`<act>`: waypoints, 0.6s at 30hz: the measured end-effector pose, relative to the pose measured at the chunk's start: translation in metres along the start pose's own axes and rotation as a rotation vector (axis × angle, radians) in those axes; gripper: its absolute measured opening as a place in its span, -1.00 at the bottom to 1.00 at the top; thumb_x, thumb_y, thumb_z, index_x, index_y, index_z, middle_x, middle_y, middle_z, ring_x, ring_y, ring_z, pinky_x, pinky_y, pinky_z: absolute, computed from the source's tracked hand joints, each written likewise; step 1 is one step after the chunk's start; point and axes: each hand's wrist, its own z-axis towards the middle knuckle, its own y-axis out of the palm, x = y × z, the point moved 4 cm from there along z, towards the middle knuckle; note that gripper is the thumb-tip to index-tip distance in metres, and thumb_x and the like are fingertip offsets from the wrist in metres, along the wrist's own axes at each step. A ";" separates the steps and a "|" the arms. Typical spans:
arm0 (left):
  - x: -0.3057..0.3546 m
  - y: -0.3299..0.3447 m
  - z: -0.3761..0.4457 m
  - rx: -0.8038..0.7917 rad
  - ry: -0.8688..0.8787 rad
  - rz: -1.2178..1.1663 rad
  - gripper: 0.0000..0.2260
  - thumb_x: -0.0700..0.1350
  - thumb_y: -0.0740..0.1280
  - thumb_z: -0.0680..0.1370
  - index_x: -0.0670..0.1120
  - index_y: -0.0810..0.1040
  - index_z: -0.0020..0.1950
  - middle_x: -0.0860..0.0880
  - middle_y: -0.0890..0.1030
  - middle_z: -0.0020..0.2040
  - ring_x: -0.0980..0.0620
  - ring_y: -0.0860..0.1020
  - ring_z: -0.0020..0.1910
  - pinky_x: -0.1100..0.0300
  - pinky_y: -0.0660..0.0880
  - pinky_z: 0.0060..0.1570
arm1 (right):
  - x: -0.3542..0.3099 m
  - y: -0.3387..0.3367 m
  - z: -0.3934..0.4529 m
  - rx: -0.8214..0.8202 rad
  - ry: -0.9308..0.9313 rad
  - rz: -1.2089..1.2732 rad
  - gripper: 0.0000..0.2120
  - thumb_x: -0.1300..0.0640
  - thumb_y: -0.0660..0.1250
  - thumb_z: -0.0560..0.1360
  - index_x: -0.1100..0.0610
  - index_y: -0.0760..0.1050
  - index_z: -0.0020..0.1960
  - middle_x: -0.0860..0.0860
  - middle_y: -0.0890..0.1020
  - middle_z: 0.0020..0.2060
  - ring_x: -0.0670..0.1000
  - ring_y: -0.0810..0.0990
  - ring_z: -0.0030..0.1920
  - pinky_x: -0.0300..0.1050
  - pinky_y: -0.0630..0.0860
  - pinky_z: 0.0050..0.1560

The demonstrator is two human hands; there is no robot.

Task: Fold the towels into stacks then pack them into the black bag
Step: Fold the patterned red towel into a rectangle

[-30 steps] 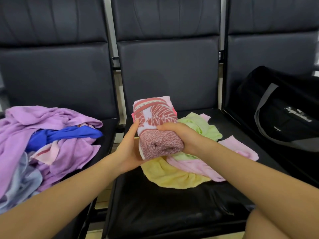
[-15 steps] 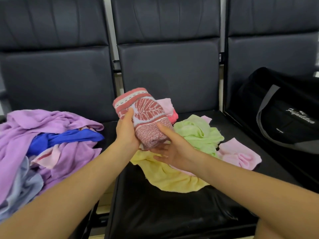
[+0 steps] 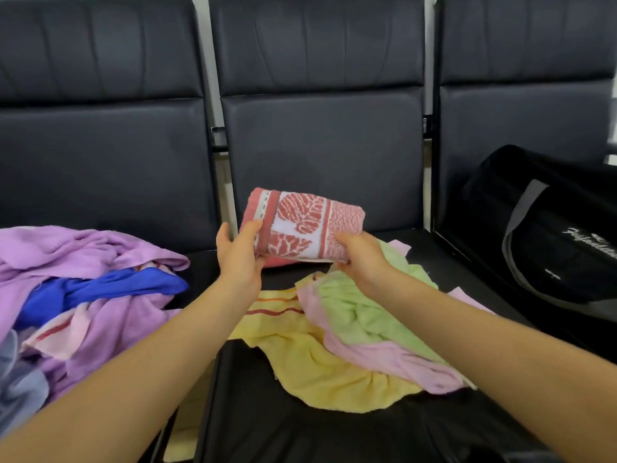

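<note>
The left hand (image 3: 238, 252) and right hand (image 3: 359, 257) grip opposite ends of the folded red-patterned towel (image 3: 302, 225), probably so the folds stay together. Loose towels (image 3: 334, 345) lie beneath the hands, the black bag (image 3: 547, 235) well right.

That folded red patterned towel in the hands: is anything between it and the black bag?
Nothing visible blocks it. The folded towel, held up by the left hand and right hand, has open air toward the black bag on the next seat. Whether the bag is open can't be told.

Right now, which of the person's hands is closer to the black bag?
Right. The right hand holds the folded towel's end on the side facing the black bag; the left hand holds the far end.
</note>
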 end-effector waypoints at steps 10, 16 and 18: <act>0.029 0.029 0.099 -0.039 0.503 0.598 -0.48 -0.11 0.25 0.61 0.15 0.19 0.52 0.03 0.50 0.20 0.09 0.51 0.18 0.04 0.49 0.23 | -0.053 0.029 0.108 0.092 -0.422 -0.533 -0.60 0.14 0.18 0.61 0.11 0.25 0.43 -0.16 0.50 -0.12 -0.16 0.49 -0.20 -0.25 0.47 -0.16; -0.018 0.018 0.142 -0.122 0.392 1.289 -0.63 -0.02 0.06 0.65 0.00 0.38 0.45 -0.17 0.49 0.31 -0.17 0.45 0.26 0.00 0.40 0.29 | -0.010 0.024 0.159 0.034 -0.170 -0.996 -0.58 -0.05 0.11 0.63 0.22 0.41 0.33 0.15 0.52 0.26 0.16 0.50 0.22 -0.11 0.37 0.07; -0.023 0.013 0.145 -0.117 0.355 1.255 -0.63 0.01 0.08 0.64 0.00 0.40 0.43 -0.15 0.49 0.32 -0.16 0.45 0.28 0.01 0.38 0.31 | -0.004 0.021 0.162 0.012 -0.146 -0.973 -0.58 -0.06 0.10 0.63 0.21 0.44 0.31 0.14 0.52 0.26 0.16 0.49 0.23 -0.11 0.38 0.11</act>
